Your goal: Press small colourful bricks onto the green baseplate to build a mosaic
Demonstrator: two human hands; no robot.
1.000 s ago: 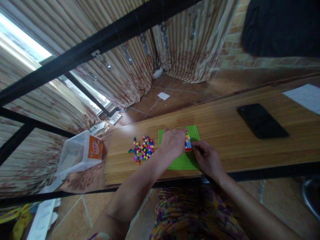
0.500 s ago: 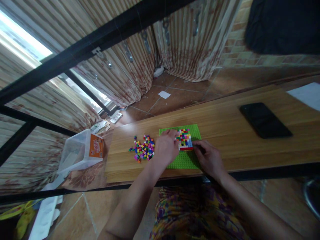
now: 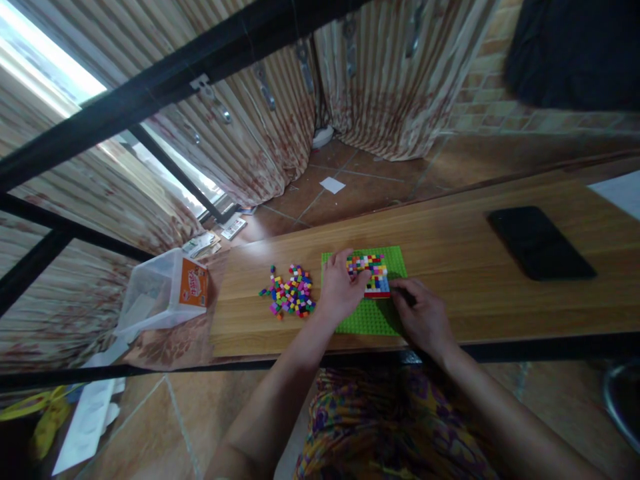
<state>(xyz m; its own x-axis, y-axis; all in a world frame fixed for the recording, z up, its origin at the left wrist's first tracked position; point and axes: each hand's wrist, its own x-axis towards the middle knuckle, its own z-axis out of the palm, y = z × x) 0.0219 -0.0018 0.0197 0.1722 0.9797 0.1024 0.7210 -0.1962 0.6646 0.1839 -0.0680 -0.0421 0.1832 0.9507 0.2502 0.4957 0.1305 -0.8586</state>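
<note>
A green studded baseplate (image 3: 370,325) lies on the wooden table, with a block of small multicoloured toy bricks (image 3: 379,270) on it. A red row runs along the block's near edge. My left hand (image 3: 343,288) rests over the block's left part, fingers and thumb spread apart, thumb on top of the bricks. It hides the left side of the block. My right hand (image 3: 423,310) is at the block's right edge with thumb and forefinger drawn together; whatever is between them is hidden. Left of the baseplate lies a loose pile of small coloured bricks (image 3: 293,293).
A black phone (image 3: 541,243) and a white sheet (image 3: 620,193) lie on the table (image 3: 450,233) to the right. Beyond its left end stands a clear plastic box (image 3: 155,293) with an orange label. A black metal bar (image 3: 165,73) crosses above, before curtains.
My left hand's thumb and fingers have spread apart, and the thumb now reaches across the block's top. My right hand stays at the block's right edge. The view has shifted slightly.
</note>
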